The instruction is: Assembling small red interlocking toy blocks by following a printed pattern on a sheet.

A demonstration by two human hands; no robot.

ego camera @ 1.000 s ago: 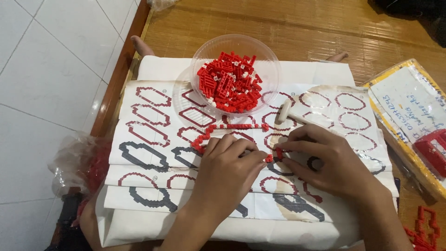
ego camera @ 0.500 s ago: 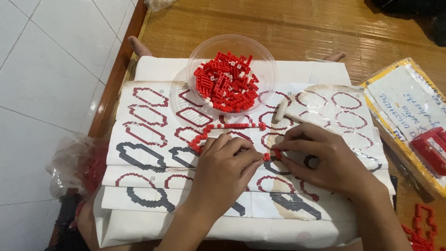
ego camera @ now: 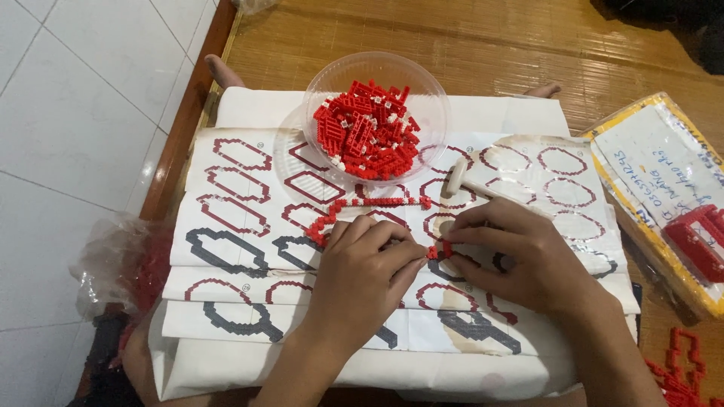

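At the middle of the pattern sheet (ego camera: 249, 188), both hands pinch a small red brick piece (ego camera: 440, 251): left hand (ego camera: 362, 275), right hand (ego camera: 528, 256). One red chain (ego camera: 362, 209) lies built; the bowl (ego camera: 434, 90) is full of bricks.

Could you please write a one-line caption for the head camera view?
Both hands, left hand and right hand, pinch small red bricks over printed pattern sheets, below a clear bowl of red pieces.
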